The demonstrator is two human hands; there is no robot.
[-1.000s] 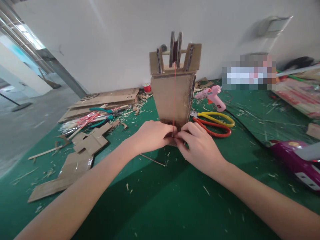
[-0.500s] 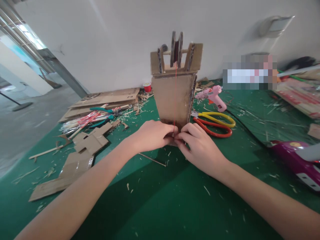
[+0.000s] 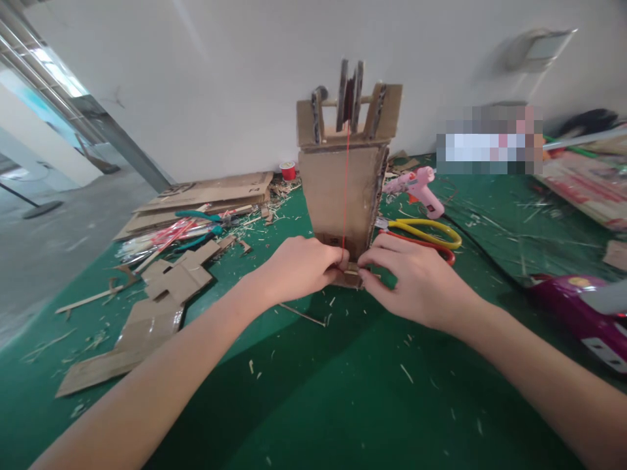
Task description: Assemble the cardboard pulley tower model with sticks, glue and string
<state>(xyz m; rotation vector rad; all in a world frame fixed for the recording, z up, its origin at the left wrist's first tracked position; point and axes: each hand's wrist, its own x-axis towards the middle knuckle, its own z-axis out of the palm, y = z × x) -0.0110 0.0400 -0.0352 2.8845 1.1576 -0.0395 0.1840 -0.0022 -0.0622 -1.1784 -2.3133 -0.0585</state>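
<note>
A cardboard tower (image 3: 337,189) stands upright, with a cardboard pulley wheel (image 3: 358,91) on a wooden axle at its top. From the wheel a red string (image 3: 345,189) hangs taut down the front face to my left hand (image 3: 304,264), whose thumb and fingers are closed on its lower end near the tower's base. Just to the right, my right hand (image 3: 416,277) is closed in a pinch. A small pale strip shows between the two sets of fingertips; whether the right fingers grip it is too small to tell.
Yellow-and-red-handled scissors (image 3: 426,228) and a pink glue gun (image 3: 418,189) lie right of the tower. A purple power strip (image 3: 582,313) sits far right. Cardboard pieces (image 3: 179,281) and teal-handled pliers (image 3: 200,225) lie left, near a small red cup (image 3: 288,171). A thin stick (image 3: 304,314) lies in front.
My right hand has moved right, away from my left fingertips, opening a small gap between them. The tower's top has shifted slightly right. My left hand stays nearly where it was.
</note>
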